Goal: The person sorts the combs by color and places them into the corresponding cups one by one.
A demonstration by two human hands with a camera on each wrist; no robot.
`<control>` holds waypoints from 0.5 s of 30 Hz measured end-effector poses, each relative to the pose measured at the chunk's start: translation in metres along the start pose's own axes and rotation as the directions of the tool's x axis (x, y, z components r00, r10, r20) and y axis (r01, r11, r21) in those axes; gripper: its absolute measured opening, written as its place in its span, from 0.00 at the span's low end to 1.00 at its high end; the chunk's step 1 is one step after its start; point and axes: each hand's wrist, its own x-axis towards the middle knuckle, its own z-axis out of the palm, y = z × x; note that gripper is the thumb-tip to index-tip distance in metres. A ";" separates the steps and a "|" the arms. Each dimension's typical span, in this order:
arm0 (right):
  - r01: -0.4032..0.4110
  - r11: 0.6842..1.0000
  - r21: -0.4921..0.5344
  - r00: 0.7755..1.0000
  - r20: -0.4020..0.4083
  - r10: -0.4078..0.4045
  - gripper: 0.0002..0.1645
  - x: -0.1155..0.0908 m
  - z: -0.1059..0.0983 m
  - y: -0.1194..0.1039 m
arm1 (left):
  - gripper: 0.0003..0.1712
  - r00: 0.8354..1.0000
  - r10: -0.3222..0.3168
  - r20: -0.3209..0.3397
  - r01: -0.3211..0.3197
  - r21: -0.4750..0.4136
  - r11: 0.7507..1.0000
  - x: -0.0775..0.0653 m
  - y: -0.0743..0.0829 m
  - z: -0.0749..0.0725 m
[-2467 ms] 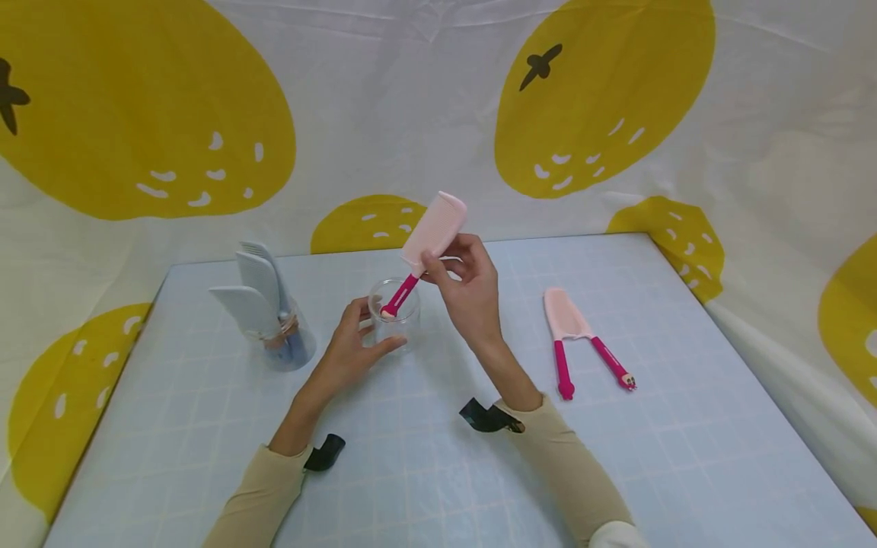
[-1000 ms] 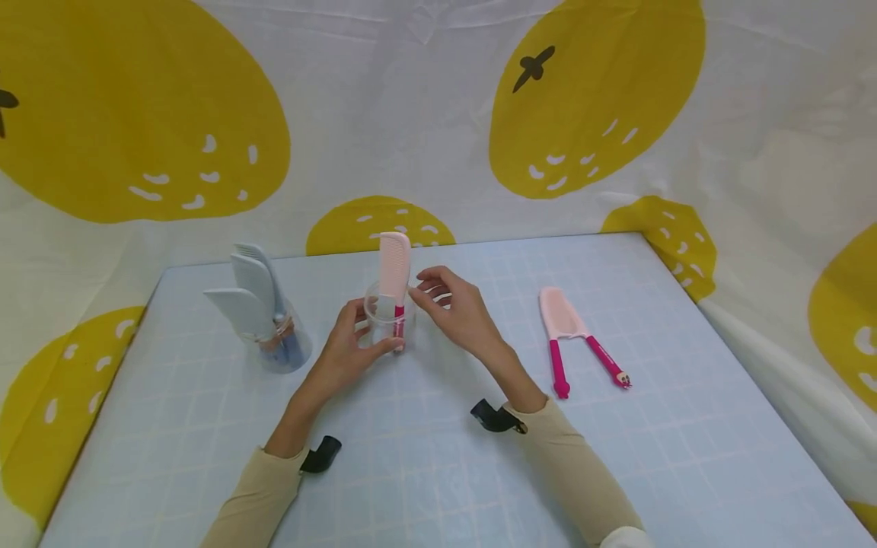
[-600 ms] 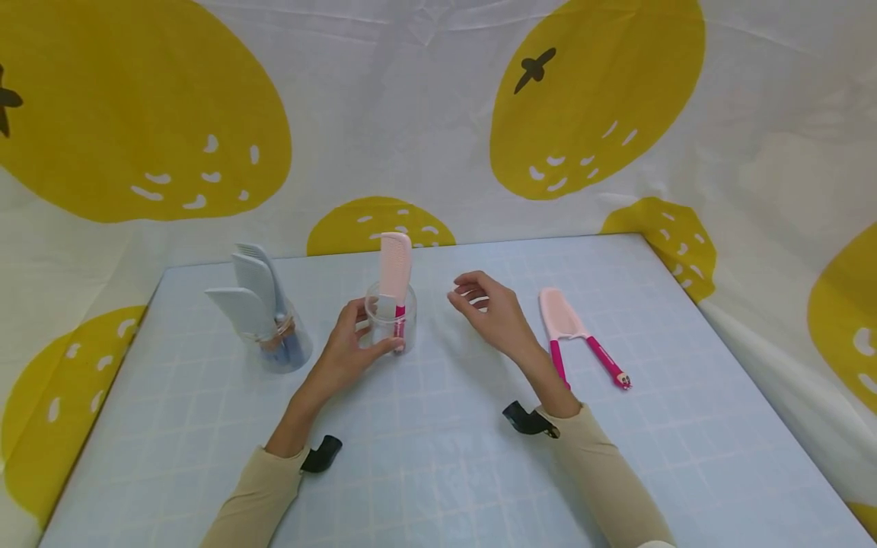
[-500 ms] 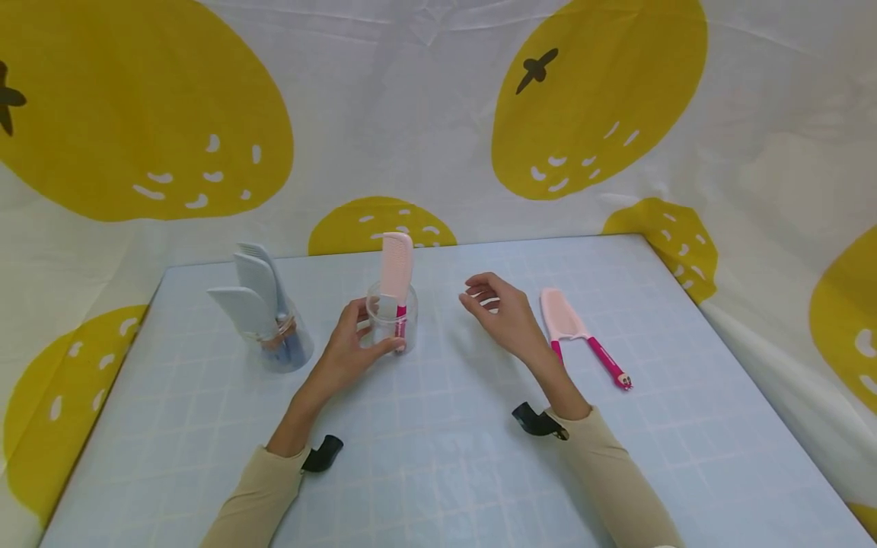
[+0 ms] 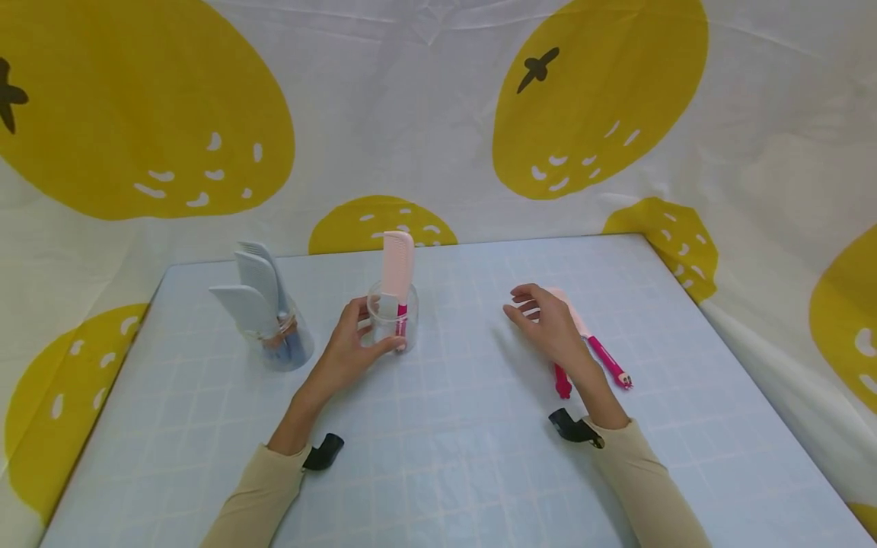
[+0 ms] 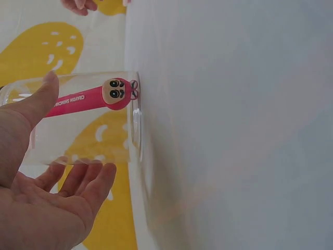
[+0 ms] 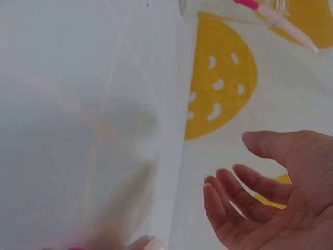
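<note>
1. Nearest to the work at right: the right hand (image 5: 551,323), poised above the table (image 5: 438,464), half open, with a gap between thumb and loosely bent fingers, and with nothing in hold.

2. Just beside and mostly hidden behind that hand: a pale pink part (image 5: 575,313), showing along the hand's right edge, with 2 magenta handles on the table toward the person. Not possible to tell of any contact with the hand.

3. As for long axes: the rightmost handle (image 5: 610,362) aslant, from the pink part out to the near right; the other handle (image 5: 562,382), visible only at the near end, aimed almost straight at the person. Judged by this, within closest reach of the right hand, with the handle ends back under the wrist side rather than ahead of the fingertips.

4. Well apart to the left: the left hand (image 5: 348,350), curled round a clear jar (image 5: 387,323), with the thumb on the near side.

5. Inside the clear jar, handle down and nearly upright: a pink comb (image 5: 397,262).

6. Farther left: a second jar (image 5: 293,358), full of pale pieces (image 5: 255,281) tilted left.

7. At the back: a white cloth (image 5: 390,114) with yellow shapes.
</note>
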 end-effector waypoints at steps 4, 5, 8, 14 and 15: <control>-0.048 0.998 -0.043 0.999 0.006 0.049 0.21 -0.006 -0.006 0.010 | 0.51 1.000 -0.006 -0.002 0.006 0.004 1.000 0.000 0.000 0.001; -0.058 0.997 -0.049 0.998 0.008 0.058 0.21 -0.007 -0.008 0.012 | 0.51 1.000 -0.010 -0.003 0.010 0.008 1.000 0.000 0.000 0.001; -0.086 0.994 -0.072 0.996 0.022 0.088 0.21 -0.011 -0.012 0.017 | 0.51 1.000 -0.018 -0.009 0.019 0.018 1.000 0.000 0.000 0.001; -0.174 0.972 -0.155 0.977 0.097 0.190 0.20 -0.016 -0.021 0.023 | 0.51 1.000 -0.020 -0.016 0.021 0.017 1.000 -0.001 0.000 0.001; -0.188 0.967 -0.173 0.972 0.106 0.209 0.21 -0.016 -0.022 0.024 | 0.51 1.000 -0.020 -0.017 0.021 0.016 1.000 -0.001 0.000 0.001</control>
